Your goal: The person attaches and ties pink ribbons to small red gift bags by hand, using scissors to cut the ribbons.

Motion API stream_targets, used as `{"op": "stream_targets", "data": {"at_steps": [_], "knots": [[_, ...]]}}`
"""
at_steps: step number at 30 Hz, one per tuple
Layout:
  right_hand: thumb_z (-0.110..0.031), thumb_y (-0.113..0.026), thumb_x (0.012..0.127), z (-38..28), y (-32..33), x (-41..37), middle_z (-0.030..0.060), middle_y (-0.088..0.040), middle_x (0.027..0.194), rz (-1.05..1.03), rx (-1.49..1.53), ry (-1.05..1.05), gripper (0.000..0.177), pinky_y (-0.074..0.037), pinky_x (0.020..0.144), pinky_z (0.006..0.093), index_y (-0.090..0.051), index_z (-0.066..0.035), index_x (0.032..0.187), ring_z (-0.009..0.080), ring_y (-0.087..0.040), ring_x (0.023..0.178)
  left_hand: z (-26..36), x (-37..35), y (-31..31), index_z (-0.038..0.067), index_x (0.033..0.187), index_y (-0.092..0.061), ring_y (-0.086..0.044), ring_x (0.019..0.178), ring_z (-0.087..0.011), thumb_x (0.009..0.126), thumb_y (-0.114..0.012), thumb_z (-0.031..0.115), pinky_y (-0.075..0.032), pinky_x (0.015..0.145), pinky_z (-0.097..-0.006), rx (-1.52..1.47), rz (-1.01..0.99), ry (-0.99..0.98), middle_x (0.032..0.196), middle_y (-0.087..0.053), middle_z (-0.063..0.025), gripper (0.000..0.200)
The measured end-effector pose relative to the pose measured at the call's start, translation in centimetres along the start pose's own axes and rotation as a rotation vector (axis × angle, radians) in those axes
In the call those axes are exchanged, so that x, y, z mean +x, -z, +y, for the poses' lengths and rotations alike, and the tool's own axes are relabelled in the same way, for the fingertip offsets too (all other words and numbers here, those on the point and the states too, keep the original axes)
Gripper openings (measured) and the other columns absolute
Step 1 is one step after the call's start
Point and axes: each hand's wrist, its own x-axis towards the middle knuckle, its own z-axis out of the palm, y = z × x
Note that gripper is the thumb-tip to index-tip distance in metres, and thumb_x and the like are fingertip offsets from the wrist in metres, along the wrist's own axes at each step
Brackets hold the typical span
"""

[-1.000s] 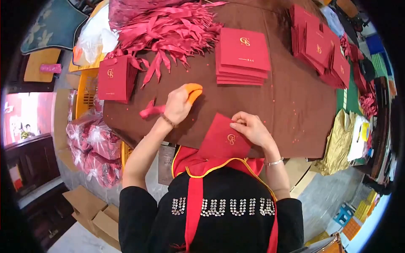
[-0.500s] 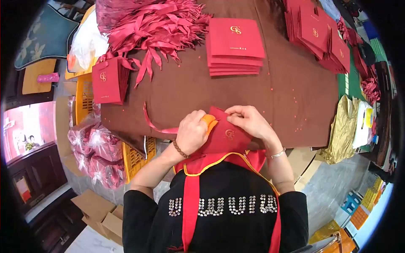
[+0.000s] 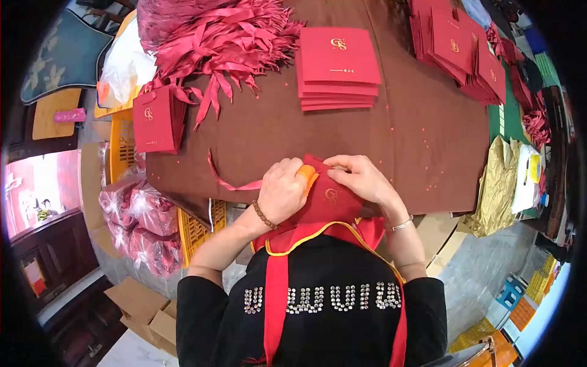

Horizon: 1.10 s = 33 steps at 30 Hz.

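A small red paper bag (image 3: 331, 197) with a gold logo is held upright and tilted against my body at the table's near edge. My right hand (image 3: 359, 178) pinches its top edge between thumb and fingers. My left hand (image 3: 282, 191) is closed at the bag's upper left, around a small orange piece (image 3: 310, 176) whose kind I cannot make out. A red ribbon (image 3: 229, 183) lies on the tabletop and runs in under my left hand. Fingers hide where it meets the bag.
The brown-covered table (image 3: 275, 134) bears a stack of red bags (image 3: 339, 58), a heap of red ribbons (image 3: 226, 46), more bags (image 3: 452, 43) at the right and a smaller bundle (image 3: 160, 119) at the left. Yellow crates (image 3: 199, 232) and plastic-wrapped packs (image 3: 150, 214) stand beside it.
Both hands stay at the bag's top edge with almost the same hold. My left hand has shifted very slightly, and the view has moved a little.
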Motion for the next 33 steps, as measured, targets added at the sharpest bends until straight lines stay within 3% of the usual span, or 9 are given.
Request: {"op": "stream_targets", "data": {"at_steps": [4, 6, 12, 15, 23, 25, 26, 29, 33], "knots": [[-0.014, -0.056, 0.086, 0.3, -0.2, 0.1, 0.002, -0.061, 0.076, 0.012, 0.018, 0.032, 0.03, -0.045, 0.066, 0.0231, -0.059, 0.005, 0.109, 0.0057, -0.052, 0.071, 0.0, 0.1, -0.1, -0.001, 0.075, -0.061, -0.054, 0.072, -0.0284, 0.067, -0.066, 0.008, -0.046, 0.064, -0.0381, 0.031, -0.034, -0.001, 0.078, -0.052, -0.0111, 0.013], [-0.019, -0.056, 0.082, 0.0, -0.1, 0.0, 0.0224, -0.066, 0.096, -0.003, -0.017, -0.008, 0.034, -0.049, 0.079, 0.0345, -0.06, 0.001, 0.11, 0.0282, -0.065, 0.091, 0.1, 0.3, -0.1, 0.0, 0.074, -0.06, -0.054, 0.072, -0.0282, 0.067, -0.066, 0.008, -0.046, 0.063, -0.038, 0.036, -0.037, -0.005, 0.078, -0.052, -0.0111, 0.012], [-0.019, -0.055, 0.082, -0.4, -0.5, -0.4, 0.0219, -0.065, 0.096, 0.044, -0.074, 0.061, 0.033, -0.049, 0.08, 0.0379, -0.061, 0.0, 0.109, 0.0331, -0.063, 0.092, 0.7, 1.1, 0.5, 0.0, 0.072, -0.06, -0.055, 0.07, -0.0286, 0.068, -0.064, 0.009, -0.046, 0.06, -0.0387, 0.084, -0.111, 0.002, 0.074, -0.053, -0.0119, 0.011], [-0.013, -0.055, 0.084, -0.6, -0.7, -0.6, 0.0192, -0.067, 0.088, 0.071, -0.161, 0.123, 0.029, -0.049, 0.074, 0.0313, -0.06, 0.002, 0.108, 0.0224, -0.066, 0.08, 0.8, 1.5, 0.5, 0.001, 0.071, -0.06, -0.056, 0.067, -0.0289, 0.068, -0.064, 0.01, -0.046, 0.059, -0.0392, 0.097, -0.152, 0.016, 0.072, -0.053, -0.0123, 0.01], [-0.015, -0.057, 0.083, -0.9, -1.0, -1.5, 0.0187, -0.066, 0.087, 0.13, -0.193, 0.143, 0.028, -0.05, 0.072, 0.0331, -0.062, 0.0, 0.106, 0.0269, -0.066, 0.08, -0.1, 1.2, 0.6, 0.003, 0.073, -0.06, -0.056, 0.066, -0.0293, 0.073, -0.065, 0.013, -0.047, 0.06, -0.0396, -0.01, -0.083, -0.074, 0.07, -0.053, -0.0114, 0.011], [-0.023, -0.055, 0.083, -1.2, -1.0, -1.3, 0.0172, -0.066, 0.086, 0.131, -0.227, 0.168, 0.03, -0.05, 0.075, 0.0401, -0.063, -0.006, 0.106, 0.0326, -0.064, 0.082, -0.6, 1.5, 1.1, 0.005, 0.075, -0.06, -0.056, 0.068, -0.0276, 0.073, -0.067, 0.019, -0.046, 0.06, -0.0382, 0.005, -0.196, -0.064, 0.072, -0.054, -0.009, 0.015], [-0.017, -0.058, 0.084, -2.0, -0.5, -1.5, 0.0175, -0.067, 0.086, 0.084, -0.228, 0.106, 0.027, -0.05, 0.069, 0.0316, -0.062, -0.002, 0.106, 0.0234, -0.066, 0.077, -0.5, 1.9, 1.7, 0.008, 0.076, -0.061, -0.056, 0.069, -0.0253, 0.071, -0.069, 0.023, -0.044, 0.061, -0.0363, 0.025, -0.192, -0.082, 0.074, -0.054, -0.0069, 0.018], [-0.022, -0.055, 0.087, -0.2, -1.1, -0.9, 0.017, -0.066, 0.096, 0.083, -0.166, 0.284, 0.029, -0.051, 0.076, 0.0345, -0.062, -0.002, 0.107, 0.0276, -0.066, 0.088, -0.4, 3.0, 2.9, 0.01, 0.079, -0.062, -0.055, 0.076, -0.0248, 0.069, -0.071, 0.027, -0.041, 0.066, -0.037, -0.032, -0.091, -0.068, 0.079, -0.055, -0.0063, 0.022], [-0.02, -0.045, 0.091, -2.4, 0.8, -0.7, 0.0172, -0.063, 0.108, -0.111, -0.139, 0.174, 0.031, -0.046, 0.089, 0.0361, -0.059, -0.001, 0.111, 0.0281, -0.061, 0.101, -1.1, 3.8, 3.0, 0.015, 0.09, -0.065, -0.052, 0.084, -0.023, 0.071, -0.071, 0.032, -0.037, 0.07, -0.0374, 0.0, -0.185, -0.113, 0.088, -0.056, -0.0029, 0.026]]}}
